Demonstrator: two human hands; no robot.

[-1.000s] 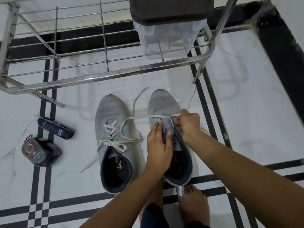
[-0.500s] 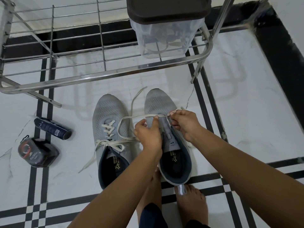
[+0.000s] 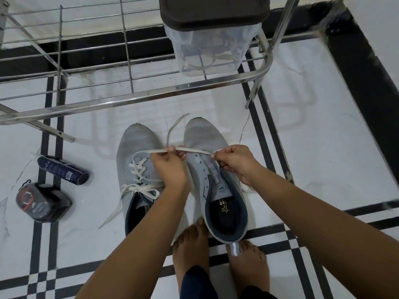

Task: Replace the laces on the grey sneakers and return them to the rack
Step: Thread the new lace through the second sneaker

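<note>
On the white floor (image 3: 323,147), just in front of the metal rack (image 3: 138,98), two grey shoes are set side by side with their toes to the rack. The left shoe (image 3: 138,147) is already laced, and its loose ends are left lying on the floor. The right shoe (image 3: 216,190) has bare holes, so it is judged to be the one being worked on. A pale lace (image 3: 194,150) is stretched flat across it, near the lowest holes by the toe. One part is pinched by the left hand (image 3: 170,169) and the other by the right hand (image 3: 235,162), between thumb and fingertips. It is likely pulled tight like this so both sides can be made the same length. Whether it is already through the first holes cannot be told. The heel of this shoe is kept close by two bare feet (image 3: 192,244), which may stop it from sliding. A clear box (image 3: 211,50) with a dark lid is set on the rack. A dark can (image 3: 62,170) and a dark pack (image 3: 41,201) are left on the floor, well apart from the shoes
</note>
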